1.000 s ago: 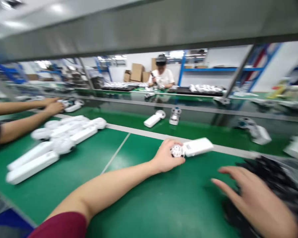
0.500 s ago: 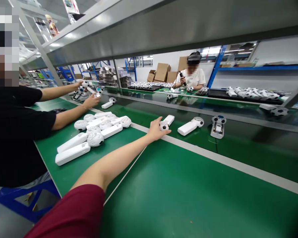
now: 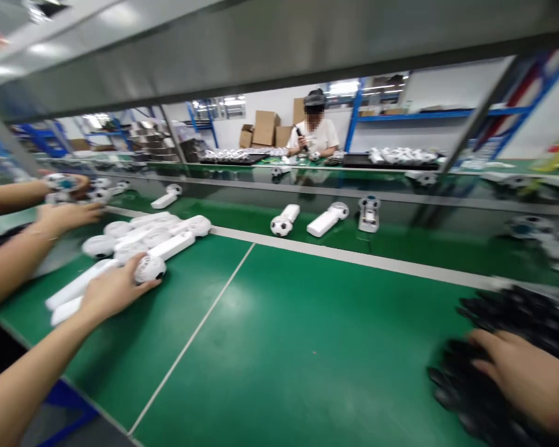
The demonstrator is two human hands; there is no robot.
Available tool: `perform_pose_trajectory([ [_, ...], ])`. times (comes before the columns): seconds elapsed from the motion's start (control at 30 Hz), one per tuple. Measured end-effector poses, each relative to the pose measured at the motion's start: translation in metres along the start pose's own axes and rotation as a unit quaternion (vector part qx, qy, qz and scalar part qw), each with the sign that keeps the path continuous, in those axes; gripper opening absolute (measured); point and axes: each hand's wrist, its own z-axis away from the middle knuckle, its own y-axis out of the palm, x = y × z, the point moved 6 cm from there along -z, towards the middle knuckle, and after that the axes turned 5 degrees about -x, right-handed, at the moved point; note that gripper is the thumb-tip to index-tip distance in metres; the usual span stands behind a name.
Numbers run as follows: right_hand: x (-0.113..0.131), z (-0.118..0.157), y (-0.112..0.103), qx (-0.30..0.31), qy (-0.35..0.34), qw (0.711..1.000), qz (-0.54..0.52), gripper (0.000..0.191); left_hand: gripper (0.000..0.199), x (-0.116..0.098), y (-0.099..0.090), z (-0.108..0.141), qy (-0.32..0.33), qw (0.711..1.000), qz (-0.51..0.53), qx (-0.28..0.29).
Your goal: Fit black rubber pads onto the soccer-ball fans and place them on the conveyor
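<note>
fingers (image 3: 129,271) of our left hand (image 3: 109,293) curl close round a white mesh ball (image 3: 151,269), holding it firm; our right hand (image 3: 522,379) rests on a black pile (image 3: 461,388), fingers (image 3: 487,343) apart.

Ball-headed devices (image 3: 140,245) lie left on the bench (image 3: 279,347); a heap (image 3: 507,316) right; conveyor (image 3: 400,239) behind.

Right hand (image 3: 526,379): getting cut off by the right edge and blurring out too.
Black pile (image 3: 507,310): smearing badly at lower right, so no clue what the pieces are.
White ball (image 3: 149,269): getting partly covered by the left hand (image 3: 114,292).
Co-worker's arm (image 3: 9,267): running off the left edge.
</note>
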Motion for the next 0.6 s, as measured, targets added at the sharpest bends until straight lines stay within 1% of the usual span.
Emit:
perform_pose_trajectory([
  [0.03,0.004,0.003,-0.006,0.034,-0.007,0.999,0.008,0.012,0.073,-0.016,0.001,0.005,0.016,1.0,0.01,0.016],
  [0.07,0.009,0.004,-0.013,0.054,-0.002,0.998,0.016,0.013,0.072,-0.036,0.003,0.009,0.035,0.998,0.03,0.033],
  [0.1,0.013,0.005,-0.021,0.065,0.011,0.998,0.025,0.012,0.071,-0.06,0.005,0.013,0.058,0.996,0.055,0.047],
  [0.17,0.024,0.005,-0.035,0.076,0.022,0.997,0.027,0.01,0.069,-0.117,0.007,0.024,0.126,0.984,0.11,0.065],
  [0.23,0.032,0.005,-0.048,0.047,0.038,0.997,0.039,0.007,0.068,-0.179,0.007,0.041,0.224,0.96,0.155,0.072],
  [0.3,0.04,0.006,-0.057,0.012,0.045,0.998,0.045,0.005,0.068,-0.238,0.008,0.063,0.319,0.924,0.188,0.089],
  [0.37,0.049,0.008,-0.067,-0.039,0.045,0.998,0.025,0.007,0.065,-0.287,0.006,0.084,0.397,0.889,0.207,0.099],
  [0.4,0.055,0.009,-0.071,-0.059,0.037,0.998,-0.007,0.008,0.064,-0.307,0.005,0.093,0.428,0.874,0.209,0.096],
  [0.47,0.067,0.01,-0.074,-0.074,0.015,0.989,-0.124,0.01,0.062,-0.337,0.002,0.105,0.466,0.855,0.214,0.082],
  [0.53,0.078,0.011,-0.07,-0.052,-0.005,0.961,-0.272,0.01,0.063,-0.355,0.001,0.11,0.479,0.846,0.224,0.076],
  [0.6,0.087,0.011,-0.064,-0.02,-0.02,0.922,-0.386,0.01,0.064,-0.364,0.002,0.112,0.476,0.844,0.236,0.077],
])
